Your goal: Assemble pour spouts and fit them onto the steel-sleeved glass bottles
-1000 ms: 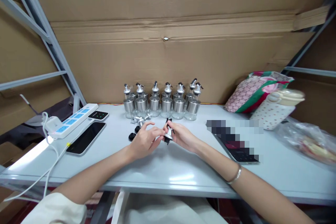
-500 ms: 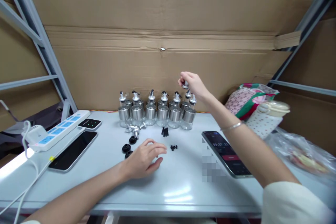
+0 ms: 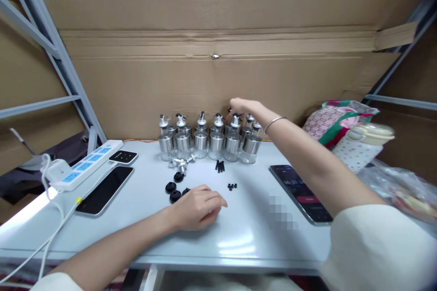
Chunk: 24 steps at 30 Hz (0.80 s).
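My right hand [image 3: 241, 105] reaches over the back row of glass bottles with metal bands [image 3: 216, 142], its fingers closed near a black spout tip; what they hold is mostly hidden behind the front bottles. Near the front, my left hand [image 3: 200, 208] rests on the table with its fingers loosely bent and no object seen in it. Black round caps [image 3: 175, 196] lie just beside it. Silvery spout parts [image 3: 182, 165] are in a small pile before the bottles. Thin black tubes [image 3: 220, 166] and tiny black pieces [image 3: 232, 186] lie to the right of them.
At the left are a power strip [image 3: 87, 166], a dark phone [image 3: 105, 191] and white cables. A phone showing a timer [image 3: 300, 193] lies under my right forearm. A dotted cup [image 3: 358, 148], a patterned bag [image 3: 329, 122] and clear plastic [image 3: 396, 191] sit at the right.
My right hand has moved down and back, from above the bottles to behind the front row. The fingers of my left hand have drawn in somewhat. The view has shifted slightly.
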{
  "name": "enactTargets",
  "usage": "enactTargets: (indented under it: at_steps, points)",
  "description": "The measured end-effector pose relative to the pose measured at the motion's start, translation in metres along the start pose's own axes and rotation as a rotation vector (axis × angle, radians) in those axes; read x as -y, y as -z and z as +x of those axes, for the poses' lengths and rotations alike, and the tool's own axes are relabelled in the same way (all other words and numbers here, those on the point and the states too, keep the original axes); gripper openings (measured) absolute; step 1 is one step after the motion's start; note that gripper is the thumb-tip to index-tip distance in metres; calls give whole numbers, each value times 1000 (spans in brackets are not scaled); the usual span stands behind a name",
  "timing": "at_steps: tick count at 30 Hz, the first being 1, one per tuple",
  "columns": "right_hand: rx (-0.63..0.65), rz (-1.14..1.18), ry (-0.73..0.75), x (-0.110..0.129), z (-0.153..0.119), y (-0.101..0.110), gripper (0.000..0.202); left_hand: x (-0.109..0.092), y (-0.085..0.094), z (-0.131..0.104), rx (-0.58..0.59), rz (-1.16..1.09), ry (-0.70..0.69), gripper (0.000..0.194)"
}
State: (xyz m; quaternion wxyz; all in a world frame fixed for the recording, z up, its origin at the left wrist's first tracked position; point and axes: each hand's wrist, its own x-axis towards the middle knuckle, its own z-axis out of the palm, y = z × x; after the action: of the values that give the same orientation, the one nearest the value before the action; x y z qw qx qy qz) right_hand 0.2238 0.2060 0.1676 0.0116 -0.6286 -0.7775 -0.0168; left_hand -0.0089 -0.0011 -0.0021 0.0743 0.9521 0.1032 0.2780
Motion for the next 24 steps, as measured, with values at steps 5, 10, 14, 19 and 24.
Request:
enactTargets:
  at_steps: [5,10,14,19,24]
  points:
    - [-559,54,126,-8,-33,57,23,-6,-1,1,-22,-438,442,26]
    - [-1203,493,286,13,-97,88,17,-2,-17,2,-122,-1027,657,45]
    - [-1206,820,476,43,-137,65,31,7,-24,0,-312,-1093,629,91]
    - [-610,772,722,79,-171,10,29,4,-18,1,-506,-1020,524,102]
    - [-349,643,758,92,-177,-27,26,-5,-16,2,-351,-896,700,70]
